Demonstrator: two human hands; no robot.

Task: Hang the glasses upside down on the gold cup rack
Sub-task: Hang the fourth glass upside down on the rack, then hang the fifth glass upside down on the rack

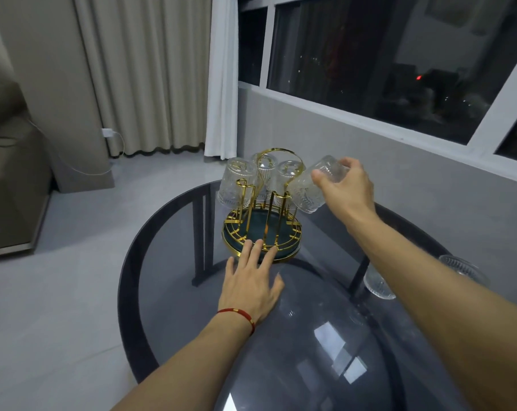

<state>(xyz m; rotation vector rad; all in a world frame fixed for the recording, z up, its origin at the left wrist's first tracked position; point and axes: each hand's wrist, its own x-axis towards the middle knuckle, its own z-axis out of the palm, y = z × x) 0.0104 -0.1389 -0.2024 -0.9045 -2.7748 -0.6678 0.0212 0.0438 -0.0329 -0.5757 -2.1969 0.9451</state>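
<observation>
The gold cup rack [261, 223] with a dark green round base stands on the far part of the glass table [174, 307]. Three ribbed clear glasses hang upside down on its prongs: one at the left [236, 182], one at the back [264, 170], one in the middle [285, 179]. My right hand [347, 188] grips the base of a fourth glass [313, 188], tilted mouth-down at the rack's right side. My left hand [252, 283] lies flat with fingers spread, its fingertips touching the rack's front rim. Two more glasses [377, 284], [461, 266] stand on the table at the right, partly behind my right forearm.
The round smoked-glass table has dark legs showing through it. A grey wall with a window runs along the right. Curtains hang at the back, and a beige sofa [8, 179] stands at the left on the pale floor.
</observation>
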